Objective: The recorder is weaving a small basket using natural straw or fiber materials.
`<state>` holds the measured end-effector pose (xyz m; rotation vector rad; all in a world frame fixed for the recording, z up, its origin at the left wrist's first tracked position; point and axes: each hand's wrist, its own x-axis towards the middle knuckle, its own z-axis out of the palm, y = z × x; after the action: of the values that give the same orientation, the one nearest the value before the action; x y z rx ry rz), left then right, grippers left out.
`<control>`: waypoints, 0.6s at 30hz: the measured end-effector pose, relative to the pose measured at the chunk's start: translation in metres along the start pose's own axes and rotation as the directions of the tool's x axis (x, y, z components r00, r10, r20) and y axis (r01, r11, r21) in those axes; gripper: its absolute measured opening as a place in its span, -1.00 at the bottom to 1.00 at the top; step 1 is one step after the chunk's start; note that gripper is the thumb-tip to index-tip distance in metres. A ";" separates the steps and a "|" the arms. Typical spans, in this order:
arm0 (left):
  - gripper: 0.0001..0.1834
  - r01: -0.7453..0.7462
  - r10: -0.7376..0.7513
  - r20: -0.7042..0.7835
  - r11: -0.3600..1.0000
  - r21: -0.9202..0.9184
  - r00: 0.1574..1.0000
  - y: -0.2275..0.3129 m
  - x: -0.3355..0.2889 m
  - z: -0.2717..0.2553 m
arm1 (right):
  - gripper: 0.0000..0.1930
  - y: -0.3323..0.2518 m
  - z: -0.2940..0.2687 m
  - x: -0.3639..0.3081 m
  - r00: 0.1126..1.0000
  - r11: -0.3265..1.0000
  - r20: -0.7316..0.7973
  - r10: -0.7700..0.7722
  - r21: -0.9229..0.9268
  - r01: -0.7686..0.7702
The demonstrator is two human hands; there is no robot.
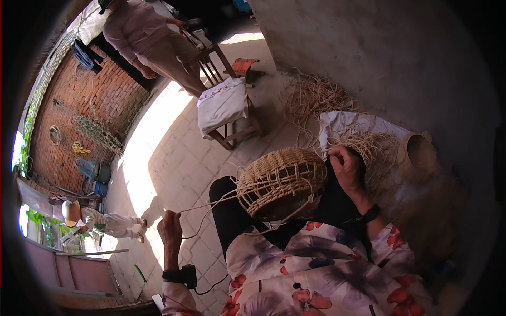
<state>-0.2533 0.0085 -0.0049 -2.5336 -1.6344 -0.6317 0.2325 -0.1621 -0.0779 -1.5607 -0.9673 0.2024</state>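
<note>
A partly woven straw basket, with open gaps in its side, lies tilted across my lap. From its left side a straw cord stretches out to my left hand, whose fingers are closed on it well out to the left. My right hand is at the basket's right edge, thumb and fingers pinched together. What lies in that pinch is too small to tell. Loose straw ends stick out of the weave.
Loose straw cord is heaped by the wall, and more lies on a white cloth. Near it stands a round woven container. Ahead is a cloth-covered wooden chair. One person stands behind it; another is at far left.
</note>
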 end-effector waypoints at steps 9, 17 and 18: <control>-0.73 0.031 -0.014 0.054 0.948 -0.316 0.998 0.096 0.001 0.016 | -0.90 -0.001 0.006 0.001 0.996 0.998 0.056 0.070 -0.010 -0.069; -0.84 -0.509 0.495 -0.116 0.836 -0.205 0.861 0.225 0.021 0.047 | -0.90 -0.004 0.011 0.001 0.999 1.000 0.036 0.018 -0.020 -0.018; -0.85 -0.518 0.506 -0.112 0.831 -0.200 0.855 0.227 0.022 0.049 | -0.90 -0.004 0.010 0.001 0.999 1.000 0.033 0.019 -0.021 -0.019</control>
<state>-0.0302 -0.0581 -0.0037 -2.8983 -0.8240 -0.8440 0.2245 -0.1541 -0.0764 -1.5904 -0.9841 0.2331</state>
